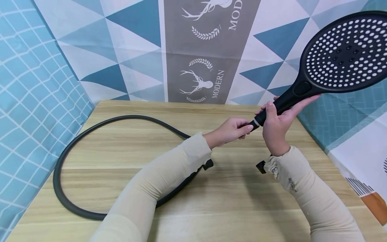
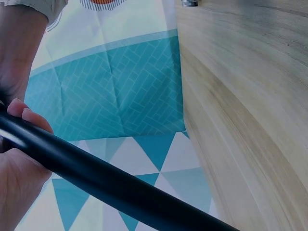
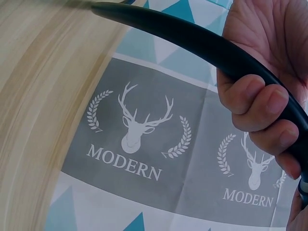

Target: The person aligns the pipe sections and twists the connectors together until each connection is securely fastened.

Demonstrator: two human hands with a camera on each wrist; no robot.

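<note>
A large black shower head [image 1: 347, 50], its round face dotted with pale holes, is held up at the right of the head view. Its handle [image 1: 285, 101] lies in my right hand [image 1: 276, 126], the fingers wrapped round it in the right wrist view. At the handle's lower end is a pale ring [image 1: 256, 122]. Just below that ring my left hand [image 1: 231, 130] pinches the end of a black hose [image 1: 58, 174] between thumb and fingers. In the left wrist view the hose [image 2: 110, 180] runs diagonally from the fingers [image 2: 36, 118]. The shower head appears edge-on in the right wrist view.
The hose lies in a wide loop on the left of the wooden table [image 1: 229, 208], passing under my left sleeve [image 1: 157, 181]. Small black pieces [image 1: 208, 164] show beside both cuffs. A patterned backdrop [image 1: 196, 50] rises behind the table, with blue tiled sheets [image 1: 24, 101] at the sides.
</note>
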